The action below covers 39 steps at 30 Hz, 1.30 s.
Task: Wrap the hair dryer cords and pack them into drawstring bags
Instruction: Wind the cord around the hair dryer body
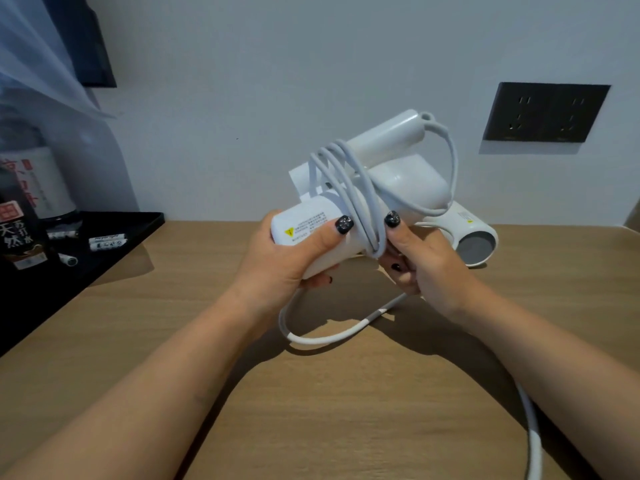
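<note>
The white plastic hair dryer (346,216) carries a yellow warning triangle beside a block of small grey print, too small to read. A second white hair dryer (474,237) behind it bears a tiny yellow mark, illegible. Far left of the first dryer, the dark bottle (20,233) shows white Chinese characters "天然" under a red seal. The pale bottle (41,178) behind that one has red characters, blurred.

Looks like a hotel room: wooden table (346,410) against a plain wall, black amenity tray (114,237) with sachets and bottled water (20,233) at 9 o'clock, dark double socket (545,112) at 2 o'clock.
</note>
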Available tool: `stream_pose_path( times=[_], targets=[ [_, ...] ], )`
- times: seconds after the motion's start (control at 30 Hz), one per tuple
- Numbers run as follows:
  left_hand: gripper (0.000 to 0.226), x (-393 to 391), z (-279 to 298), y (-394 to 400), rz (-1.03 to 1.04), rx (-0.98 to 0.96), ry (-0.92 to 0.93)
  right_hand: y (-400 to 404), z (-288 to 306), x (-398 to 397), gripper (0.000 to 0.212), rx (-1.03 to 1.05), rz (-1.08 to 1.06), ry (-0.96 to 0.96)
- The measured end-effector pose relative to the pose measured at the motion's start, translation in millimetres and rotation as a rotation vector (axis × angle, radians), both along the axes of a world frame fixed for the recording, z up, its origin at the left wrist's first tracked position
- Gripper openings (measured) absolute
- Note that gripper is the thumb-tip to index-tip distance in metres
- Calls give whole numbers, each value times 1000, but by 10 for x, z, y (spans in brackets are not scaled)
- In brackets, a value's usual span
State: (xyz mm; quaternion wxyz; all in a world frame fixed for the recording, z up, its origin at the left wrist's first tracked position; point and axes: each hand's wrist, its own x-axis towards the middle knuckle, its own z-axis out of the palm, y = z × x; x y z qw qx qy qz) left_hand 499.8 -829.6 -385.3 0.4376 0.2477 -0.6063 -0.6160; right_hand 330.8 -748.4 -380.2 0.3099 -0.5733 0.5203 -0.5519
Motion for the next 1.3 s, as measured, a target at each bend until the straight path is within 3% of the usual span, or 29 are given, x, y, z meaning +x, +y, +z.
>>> stream_pose_path(
  times=[0.1,0.23,0.3,0.43,0.53,0.6,0.7,0.8,0.9,0.97,1.07,1.17,1.23,1.3],
  targets=[
    [72,7,23,22,96,-108,-14,0,28,-2,50,50,-24,26],
    [61,36,14,4,258,-323,-113,-31,0,7,56,153,-204,340],
    [58,59,-15,-25,308,-417,-171,-35,-25,31,57,159,-202,403],
    [62,85,-23,-40,335,-504,-181,-26,11,38,57,174,-176,351],
    [66,125,-13,-84,383,-590,-230,-5,90,-40,68,262,-135,353],
    [71,139,-20,-109,404,-662,-281,17,126,-96,55,362,-124,380],
    [72,131,-60,-126,426,-715,-305,5,129,-112,36,462,-47,165],
    [74,129,-81,-147,443,-845,-367,-17,136,-130,37,526,58,-113],
    [78,152,-83,-177,453,-967,-427,22,217,-140,41,579,152,-261],
    [78,154,-86,-162,472,-1004,-426,55,269,-151,53,585,185,-328],
    [75,155,-63,-187,495,-1078,-391,94,328,-171,88,580,216,-436],
    [67,166,-29,-253,461,-1327,-361,87,318,-162,106,573,157,-466],
    [62,132,-24,-250,457,-1462,-372,72,291,-139,93,558,98,-444],
    [59,81,-45,-212,454,-1497,-376,60,263,-115,63,532,26,-430]
  ],
)
